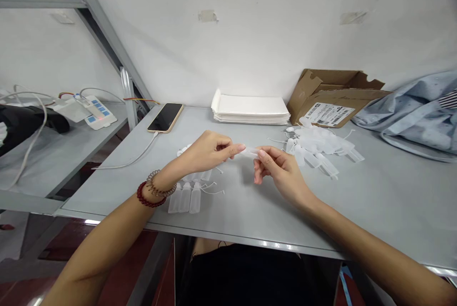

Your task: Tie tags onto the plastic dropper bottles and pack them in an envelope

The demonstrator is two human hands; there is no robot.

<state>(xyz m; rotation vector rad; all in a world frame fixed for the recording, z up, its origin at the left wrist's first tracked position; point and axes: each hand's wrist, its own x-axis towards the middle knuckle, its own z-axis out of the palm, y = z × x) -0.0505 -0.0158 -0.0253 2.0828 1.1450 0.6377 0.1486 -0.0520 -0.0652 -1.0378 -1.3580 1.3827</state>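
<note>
left hand and right hand pinching one translucent piece, ends hidden in the grip; open carton, floor out of sight

A dark-screened phone, a stack of white paper, an open cardboard box, pale-blue fabric at right

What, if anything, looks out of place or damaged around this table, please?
The heap of translucent plastic pieces on the right looks jumbled compared with the neat row on the left. Scraps of what seems old tape also mar the wall. Nothing visible looks spilled.
</note>
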